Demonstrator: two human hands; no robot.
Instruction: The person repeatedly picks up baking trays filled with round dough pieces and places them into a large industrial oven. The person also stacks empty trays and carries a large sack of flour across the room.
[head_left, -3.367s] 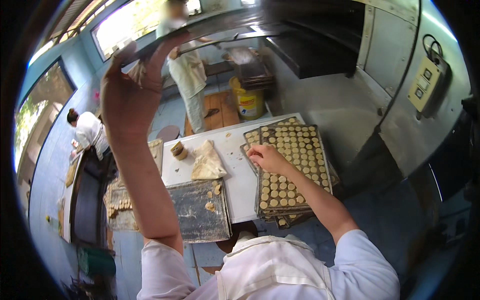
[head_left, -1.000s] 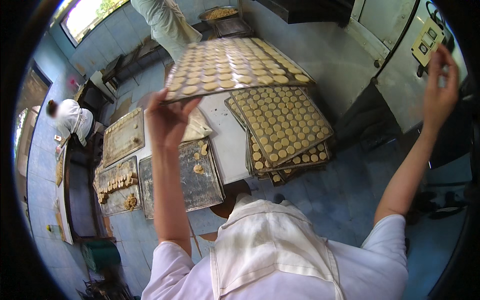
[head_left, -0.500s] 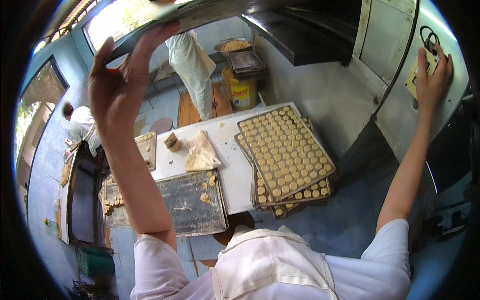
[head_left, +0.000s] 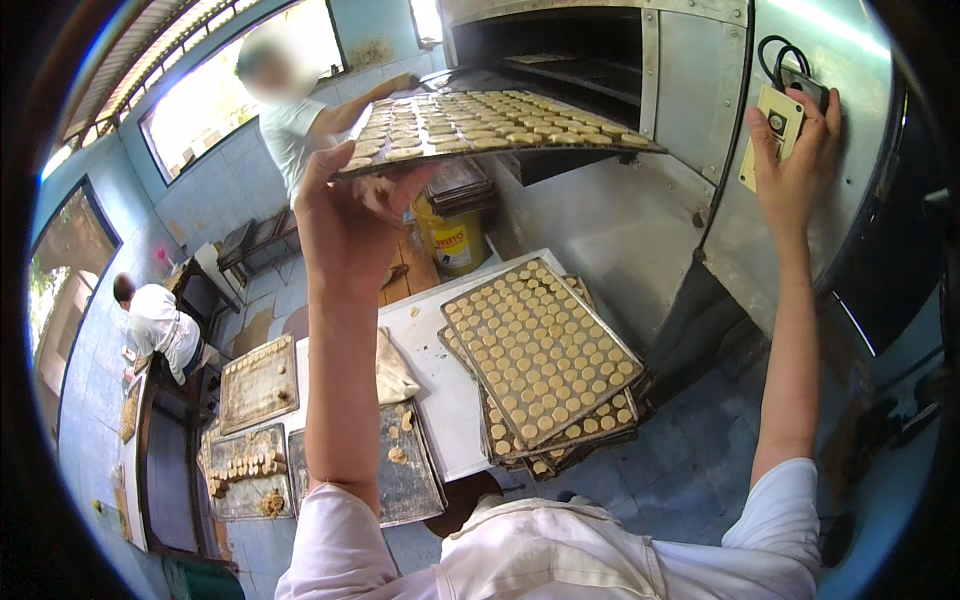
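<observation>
Tray (head_left: 545, 149), clamped by L grip (head_left: 350, 215) & extending ahead, shd be kept lvl lest discs (head_left: 485, 143) be shifted; R grip (head_left: 800, 165), fingers apart, rested on switch box (head_left: 773, 103).

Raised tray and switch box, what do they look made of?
The raised tray looks like thin, dull metal, going by its slim, dark edge. The switch box is probably smooth plastic, given its even cream colour, though painted metal is possible.

Both forearms are bare behind the fingers (head_left: 815, 135); farther back come short white sleeves (head_left: 335, 545) and a cream apron (head_left: 555, 560) with stitched seams.
</observation>
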